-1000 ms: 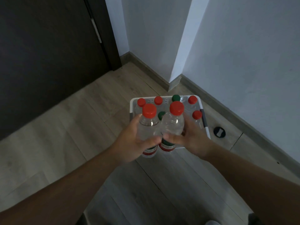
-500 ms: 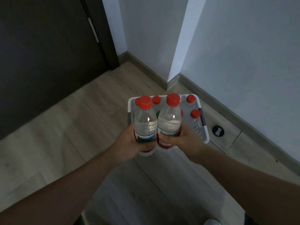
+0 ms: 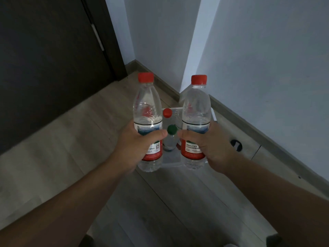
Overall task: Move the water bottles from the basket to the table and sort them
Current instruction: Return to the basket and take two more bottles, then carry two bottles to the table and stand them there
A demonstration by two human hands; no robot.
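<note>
My left hand grips a clear red-capped water bottle around its label, held upright. My right hand grips a second red-capped bottle the same way, a short gap to the right. Both bottles are lifted well above the white basket, which stands on the floor below and is mostly hidden behind them. Between the two bottles I see a red cap and a green-capped bottle still standing in the basket. No table is in view.
The basket sits on wood-look flooring in a corner between pale walls with a baseboard. A dark door fills the left. A round black floor fitting lies right of the basket.
Both hands have lifted their bottles up out of the basket toward the camera and moved them slightly apart. The view has tilted up a little.
</note>
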